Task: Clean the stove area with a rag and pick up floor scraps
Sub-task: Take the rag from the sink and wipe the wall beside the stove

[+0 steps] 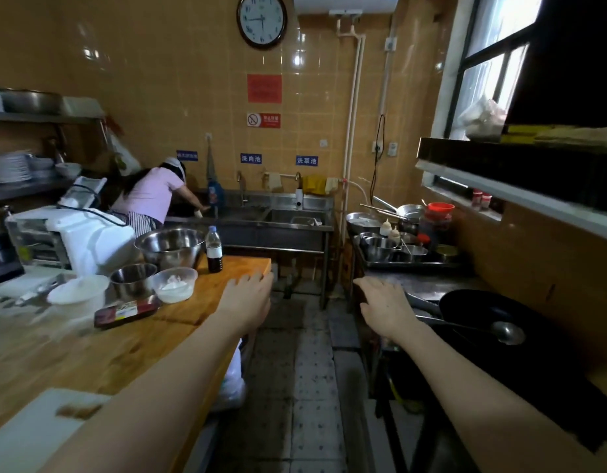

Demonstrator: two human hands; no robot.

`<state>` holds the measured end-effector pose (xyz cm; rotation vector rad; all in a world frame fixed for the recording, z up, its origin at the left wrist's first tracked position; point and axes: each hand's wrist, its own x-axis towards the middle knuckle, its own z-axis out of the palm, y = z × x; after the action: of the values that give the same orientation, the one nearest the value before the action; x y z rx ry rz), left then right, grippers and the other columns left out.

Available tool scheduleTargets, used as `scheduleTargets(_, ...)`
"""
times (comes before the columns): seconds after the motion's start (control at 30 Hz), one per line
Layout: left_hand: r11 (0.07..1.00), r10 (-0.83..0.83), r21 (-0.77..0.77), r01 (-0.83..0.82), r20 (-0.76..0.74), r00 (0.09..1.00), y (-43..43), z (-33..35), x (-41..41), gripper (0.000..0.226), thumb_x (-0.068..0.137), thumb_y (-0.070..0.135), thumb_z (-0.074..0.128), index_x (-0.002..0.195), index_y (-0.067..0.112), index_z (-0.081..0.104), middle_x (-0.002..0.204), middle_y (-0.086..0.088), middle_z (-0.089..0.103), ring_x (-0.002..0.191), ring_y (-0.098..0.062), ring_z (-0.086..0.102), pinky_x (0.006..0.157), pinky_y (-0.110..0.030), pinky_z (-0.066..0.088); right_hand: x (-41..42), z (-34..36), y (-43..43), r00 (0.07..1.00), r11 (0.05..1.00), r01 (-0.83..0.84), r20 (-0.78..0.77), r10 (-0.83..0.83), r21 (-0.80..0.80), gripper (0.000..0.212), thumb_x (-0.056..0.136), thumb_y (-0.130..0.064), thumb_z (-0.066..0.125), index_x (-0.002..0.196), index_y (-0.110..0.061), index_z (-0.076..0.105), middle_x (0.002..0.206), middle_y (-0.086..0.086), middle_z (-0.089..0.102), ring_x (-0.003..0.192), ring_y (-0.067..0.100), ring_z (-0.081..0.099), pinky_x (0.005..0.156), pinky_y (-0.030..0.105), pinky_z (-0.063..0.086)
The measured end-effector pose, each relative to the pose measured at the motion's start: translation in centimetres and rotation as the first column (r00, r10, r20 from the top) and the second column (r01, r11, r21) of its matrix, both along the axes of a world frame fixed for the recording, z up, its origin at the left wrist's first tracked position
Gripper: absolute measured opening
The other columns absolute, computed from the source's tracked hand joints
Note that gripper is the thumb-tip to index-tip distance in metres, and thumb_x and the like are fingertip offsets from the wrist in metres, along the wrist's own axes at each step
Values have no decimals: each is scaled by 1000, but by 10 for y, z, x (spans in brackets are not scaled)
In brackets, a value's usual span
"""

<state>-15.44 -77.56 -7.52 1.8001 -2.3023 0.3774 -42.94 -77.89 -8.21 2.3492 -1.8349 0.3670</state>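
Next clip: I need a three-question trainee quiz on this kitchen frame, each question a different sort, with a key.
1. True or false: the left hand holds a rag.
2. What lies across the black wok on the stove?
A. a ladle
B. a knife
C. a whisk
3. Fill in: the dark-liquid bottle stands on the wooden ____.

Key
1. False; both it and the right hand are open and hold nothing.
2. A, the ladle.
3. Counter, beside the large steel bowl.
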Motion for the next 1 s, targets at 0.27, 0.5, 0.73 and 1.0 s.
scheduleTargets(0.27,999,-24,25,25,-35,999,-184,2,-14,48,95,27,44,140,18,30,136,-7,46,122,-28,47,97,-42,42,-4,-6,-176,1000,1000,6,9,-6,15,50,93,-18,46,141,-22,33,146,1,38,135,25,32,112,44,23)
scheduleTargets(0.5,995,-33,91,35,-16,999,-366,-9,-17,42,96,27,43,136,16,34,138,-10,43,125,-30,43,101,-46,37,5,-20,-348,997,998,65,48,-66,26,53,90,-17,48,141,-21,35,144,1,42,134,26,34,111,45,25)
scheduleTargets(0.73,982,-55,181,48,35,998,-529,-15,-22,44,98,27,40,139,16,31,141,-10,40,128,-30,41,103,-44,36,7,-29,-505,966,986,133,208,-151,99,55,85,-18,49,139,-23,38,142,1,45,130,27,39,108,42,25)
scheduleTargets(1.0,976,-47,215,32,61,997,-705,-45,-40,40,96,29,41,134,17,35,136,-7,43,124,-28,42,101,-43,35,-10,-49,-680,961,980,164,208,-184,109,54,87,-19,51,139,-23,38,143,1,44,128,27,41,107,41,29)
